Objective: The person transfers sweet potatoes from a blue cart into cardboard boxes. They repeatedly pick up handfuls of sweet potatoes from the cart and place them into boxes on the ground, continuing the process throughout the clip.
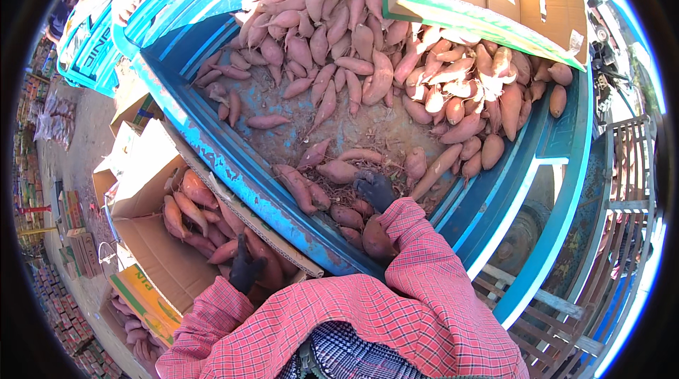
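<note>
My right hand [375, 190], in a dark glove, touches a sweet potato [338, 172] on the littered bed of a blue metal truck [254, 193]. Whether its fingers close on it is unclear. More sweet potatoes lie around the hand, one large one beside my sleeve. To the left, my left hand [246, 268], gloved too, is inside an open cardboard box [154, 251], over sweet potatoes [193, 212]; a finger points up along one of them, and its grip cannot be made out. A big heap of sweet potatoes [339, 23] covers the far part of the bed.
An empty-looking cardboard box [461, 2] rests at the far right above the heap. Another box [146, 299] with sweet potatoes stands lower left. A person's hand [124, 5] shows at upper left near blue crates [90, 60]. Slatted metal racks [626, 204] stand right.
</note>
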The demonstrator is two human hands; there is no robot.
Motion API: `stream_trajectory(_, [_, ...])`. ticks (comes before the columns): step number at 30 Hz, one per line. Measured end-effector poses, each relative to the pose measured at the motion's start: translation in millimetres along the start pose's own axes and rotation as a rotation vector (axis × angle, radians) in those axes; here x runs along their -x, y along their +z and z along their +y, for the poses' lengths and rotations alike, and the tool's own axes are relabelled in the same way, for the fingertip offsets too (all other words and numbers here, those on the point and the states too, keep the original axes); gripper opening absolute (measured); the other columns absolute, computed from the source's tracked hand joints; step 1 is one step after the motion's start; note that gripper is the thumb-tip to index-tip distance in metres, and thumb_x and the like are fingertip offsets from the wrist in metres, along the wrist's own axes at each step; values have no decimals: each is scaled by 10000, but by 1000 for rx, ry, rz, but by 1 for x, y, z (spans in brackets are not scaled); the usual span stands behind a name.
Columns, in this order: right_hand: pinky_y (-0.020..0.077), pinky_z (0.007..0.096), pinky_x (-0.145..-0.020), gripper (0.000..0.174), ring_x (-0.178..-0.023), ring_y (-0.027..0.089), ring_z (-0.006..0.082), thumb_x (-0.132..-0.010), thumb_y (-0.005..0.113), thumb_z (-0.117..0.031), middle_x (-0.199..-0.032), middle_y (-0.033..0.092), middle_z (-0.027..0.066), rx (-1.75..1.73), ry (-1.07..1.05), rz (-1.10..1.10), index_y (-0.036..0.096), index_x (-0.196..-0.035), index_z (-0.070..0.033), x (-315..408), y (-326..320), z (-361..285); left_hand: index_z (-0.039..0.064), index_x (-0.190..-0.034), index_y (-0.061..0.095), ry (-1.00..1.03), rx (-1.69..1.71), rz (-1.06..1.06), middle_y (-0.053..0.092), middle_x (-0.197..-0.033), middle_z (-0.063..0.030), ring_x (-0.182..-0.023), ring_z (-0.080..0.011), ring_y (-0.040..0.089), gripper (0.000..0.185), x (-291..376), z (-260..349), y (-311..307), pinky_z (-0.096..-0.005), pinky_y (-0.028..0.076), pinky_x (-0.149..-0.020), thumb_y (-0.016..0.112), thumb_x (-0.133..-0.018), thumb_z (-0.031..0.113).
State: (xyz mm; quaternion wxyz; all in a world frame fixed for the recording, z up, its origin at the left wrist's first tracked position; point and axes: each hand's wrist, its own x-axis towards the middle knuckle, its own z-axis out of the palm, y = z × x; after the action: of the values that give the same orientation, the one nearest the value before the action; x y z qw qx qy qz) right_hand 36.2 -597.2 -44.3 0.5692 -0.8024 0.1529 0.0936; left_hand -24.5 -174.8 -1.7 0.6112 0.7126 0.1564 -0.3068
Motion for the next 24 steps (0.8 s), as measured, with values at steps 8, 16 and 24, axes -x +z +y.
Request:
stream_trajectory(8, [484,437,-868,516,-1008,616,379,-811,651,-264,-1086,633,233,229,37,521,540,-1247,-11,-143,-69,5,-6,-1310,448,635,1,476,545,-1221,-96,-1028,-156,565,397,-53,257,-1,-262,478,-794,504,-922,55])
stream_trajectory(16, [481,436,-867,691,-969,611,390,-679,764,-334,-1079,606,265,80,177,836,502,-1189,51,-264,-46,6,14,-1279,495,509,44,100,558,-1071,-51,-931,-108,553,410,-115,306,141,-237,476,-717,591,-894,115])
stream_trajectory(24, [550,418,-628,414,-750,645,272,-905,553,-354,-1052,642,178,-1624,48,-450,522,-1176,-42,-130,-36,-55,23,-1312,443,327,226,-87,572,-1141,-91,-997,-151,589,460,-133,299,126,-262,491,-782,542,-949,288])
